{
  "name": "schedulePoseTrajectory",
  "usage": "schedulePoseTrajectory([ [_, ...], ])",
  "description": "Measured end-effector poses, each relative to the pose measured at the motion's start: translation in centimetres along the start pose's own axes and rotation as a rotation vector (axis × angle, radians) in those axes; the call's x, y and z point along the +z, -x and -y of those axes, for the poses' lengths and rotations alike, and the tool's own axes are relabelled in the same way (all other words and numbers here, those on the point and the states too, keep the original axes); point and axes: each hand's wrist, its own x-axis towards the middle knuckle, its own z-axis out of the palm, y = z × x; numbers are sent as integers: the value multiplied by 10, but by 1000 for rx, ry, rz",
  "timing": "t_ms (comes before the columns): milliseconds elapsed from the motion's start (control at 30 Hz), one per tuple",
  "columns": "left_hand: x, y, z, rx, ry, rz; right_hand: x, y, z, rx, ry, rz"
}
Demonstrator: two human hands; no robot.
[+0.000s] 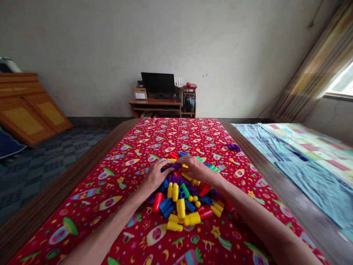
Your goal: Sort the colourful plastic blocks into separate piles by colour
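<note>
A heap of chunky plastic bullet-shaped building blocks (179,195) in red, yellow, blue, purple and green lies on a red cloth printed with rockets and stars (110,200). My left hand (156,175) and my right hand (191,169) reach over the far side of the heap, fingers curved and tips nearly meeting. A purple block (173,166) lies under or between the fingertips, partly hidden, and I cannot tell if either hand grips it. A yellow block (185,166) shows just past my right fingers. One loose purple block (234,147) sits apart, to the far right.
The cloth covers a wooden table with a dark edge (52,198). A patterned bedspread (306,162) lies to the right. A low desk with a monitor (157,84) stands against the far wall, and a wooden cabinet panel (27,108) leans at the left.
</note>
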Motion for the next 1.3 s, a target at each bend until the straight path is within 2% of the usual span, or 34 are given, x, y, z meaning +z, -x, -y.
schedulePoseTrajectory([
  [67, -2, 1, -6, -5, 12, -9, -10, 2, -3, 73, 38, -52],
  [167, -6, 2, -7, 2, -19, -28, -32, 7, -20, 257, 99, -218],
  [267, -9, 3, -1, 70, -89, 31, -59, 21, -52, 460, 200, -354],
  [367, -9, 4, -1, 122, -119, 124, -83, 47, -89, 712, 354, -413],
  [467, -9, 4, -11, 162, -94, 175, -99, 79, -118, 887, 415, -408],
  [600, -10, 7, -30, 255, -73, 273, -109, 109, -142, 963, 335, -269],
  [733, -10, 14, -39, 278, -135, 440, -110, 118, -150, 1076, 280, -209],
  [867, -9, 20, -31, 248, -171, 471, -107, 116, -145, 1207, 382, -309],
  [967, -9, 19, -24, 215, -154, 437, -108, 111, -136, 1213, 416, -358],
  [1133, -14, 7, -21, 107, -64, 303, -116, 100, -121, 1136, 454, -328],
  [1233, -20, 0, -21, -54, 37, 198, -116, 83, -105, 964, 434, -345],
  [1300, -23, -1, -22, -197, 145, 159, -108, 65, -87, 760, 357, -326],
])
